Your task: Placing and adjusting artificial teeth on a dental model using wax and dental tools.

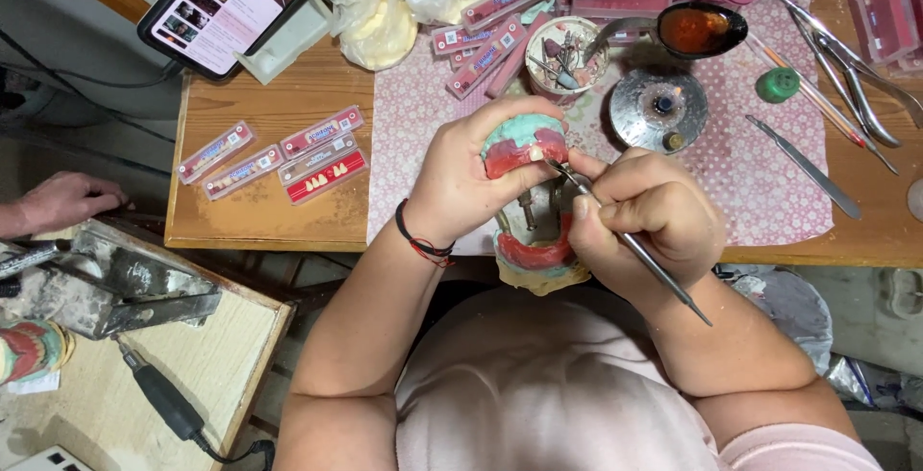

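Denture model (pixel 524 144) — teal cast, red wax, one pale tooth.

A tablet (pixel 231 5) with a lit pink-and-white screen leans at the desk's (pixel 279 106) far left corner. Four flat red-and-clear tooth-card packages (pixel 279 154) lie below it; more pink ones (pixel 486 43) pile farther right.

From here I see my two bare forearms rising from the lower middle of the frame, a thin black-and-red cord bracelet (pixel 423 240) around my left wrist, and a pale pink short-sleeved top (pixel 538 384) across the bottom centre.
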